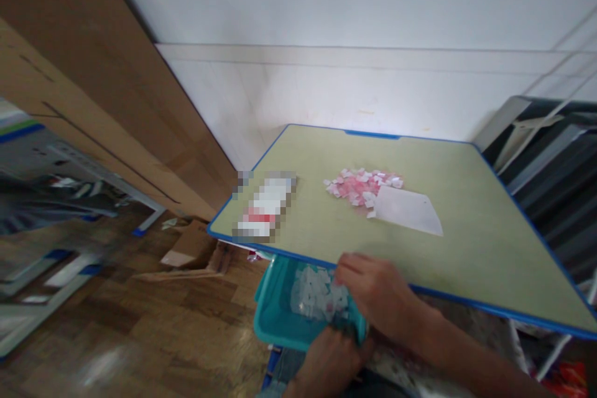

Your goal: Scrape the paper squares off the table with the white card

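A teal plastic bin (275, 317) hangs just below the near edge of the table (489, 261), with white paper scraps (317, 295) lying inside it. My left hand (329, 360) is closed on the bin's near rim from below. My right hand (377, 295) lies over the bin's right rim against the table's blue edge, fingers curled together. On the tabletop sits a pile of pink and white paper bits (361, 185), with a flat white card (408, 211) touching its right side.
A blurred white and red pack (265, 205) lies near the table's left corner. Large cardboard sheets (93, 87) lean against the wall at left. Cardboard pieces (186, 252) lie on the wooden floor. Dark metal frames (550, 161) stand to the right.
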A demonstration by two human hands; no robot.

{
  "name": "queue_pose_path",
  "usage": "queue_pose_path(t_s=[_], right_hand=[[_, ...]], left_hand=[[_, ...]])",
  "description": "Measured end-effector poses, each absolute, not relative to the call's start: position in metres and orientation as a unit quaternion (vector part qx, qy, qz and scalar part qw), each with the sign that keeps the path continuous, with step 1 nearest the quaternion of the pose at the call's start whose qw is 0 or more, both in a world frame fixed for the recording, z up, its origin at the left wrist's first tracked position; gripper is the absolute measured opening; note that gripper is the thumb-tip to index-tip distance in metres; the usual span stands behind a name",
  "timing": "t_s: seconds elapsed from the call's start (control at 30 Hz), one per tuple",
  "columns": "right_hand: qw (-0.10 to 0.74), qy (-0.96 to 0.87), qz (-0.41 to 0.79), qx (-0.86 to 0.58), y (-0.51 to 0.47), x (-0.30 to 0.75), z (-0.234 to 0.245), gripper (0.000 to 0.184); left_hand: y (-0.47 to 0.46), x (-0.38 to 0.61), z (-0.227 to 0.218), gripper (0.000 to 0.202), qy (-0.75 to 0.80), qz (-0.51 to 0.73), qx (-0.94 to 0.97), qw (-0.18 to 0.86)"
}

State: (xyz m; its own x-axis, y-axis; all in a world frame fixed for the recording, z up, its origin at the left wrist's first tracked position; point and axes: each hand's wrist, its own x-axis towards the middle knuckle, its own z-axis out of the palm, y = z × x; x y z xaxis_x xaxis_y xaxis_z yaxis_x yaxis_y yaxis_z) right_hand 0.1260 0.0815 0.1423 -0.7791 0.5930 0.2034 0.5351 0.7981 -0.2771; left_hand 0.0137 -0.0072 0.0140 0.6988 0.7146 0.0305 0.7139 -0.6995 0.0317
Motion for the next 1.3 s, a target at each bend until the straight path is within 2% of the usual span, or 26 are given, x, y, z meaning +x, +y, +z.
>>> queue_pose_path(t_s=[0.07,0.13,0.17,0.23,0.27,0.33,0.57,0.67,0.77,0.93,1.1,1.2,1.3], right_hand=[[0.269,-0.885,0.077,-0.372,0.104,0.141,0.161,0.016],[0.331,-0.845,0.058,-0.416,0.131,0.154,0.171,0.012],[0.313,-0.837,0.047,-0.446,0.145,0.16,0.173,0.011],[0.21,-0.83,0.01,-0.517,0.168,0.168,0.17,0.016],[0.188,-0.829,0.005,-0.527,0.178,0.17,0.166,0.019],[0.159,-0.823,-0.005,-0.546,0.19,0.173,0.157,0.024],[0.098,-0.803,-0.031,-0.587,0.192,0.171,0.148,0.022],[0.079,-0.812,-0.033,-0.577,0.191,0.169,0.15,0.03],[0.074,-0.814,-0.041,-0.575,0.189,0.166,0.151,0.038],[0.074,-0.802,-0.057,-0.59,0.189,0.163,0.149,0.018],[0.087,-0.81,-0.054,-0.577,0.19,0.162,0.154,0.017],[0.123,-0.85,-0.033,-0.511,0.175,0.153,0.159,0.019],[0.173,-0.917,0.01,-0.359,0.148,0.136,0.16,0.02]], left_hand=[[-0.008,0.012,0.021,0.034,0.38,0.005,0.925,0.025],[-0.008,0.011,0.025,0.036,0.378,-0.011,0.925,0.038],[-0.008,0.011,0.026,0.038,0.381,-0.015,0.924,0.04],[-0.008,0.011,0.024,0.041,0.385,-0.019,0.922,0.04],[-0.009,0.011,0.022,0.042,0.386,-0.019,0.921,0.038],[-0.01,0.012,0.019,0.042,0.388,-0.019,0.921,0.037],[-0.01,0.011,0.02,0.043,0.391,-0.004,0.919,0.046],[-0.009,0.011,0.019,0.041,0.389,-0.008,0.92,0.05],[-0.009,0.011,0.017,0.035,0.393,0.0,0.918,0.061],[-0.009,0.011,0.018,0.035,0.383,0.0,0.921,0.073],[-0.01,0.01,0.019,0.034,0.391,0.016,0.918,0.062],[-0.01,0.01,0.018,0.035,0.384,0.026,0.921,0.061],[-0.01,0.01,0.017,0.032,0.383,0.022,0.921,0.061]])
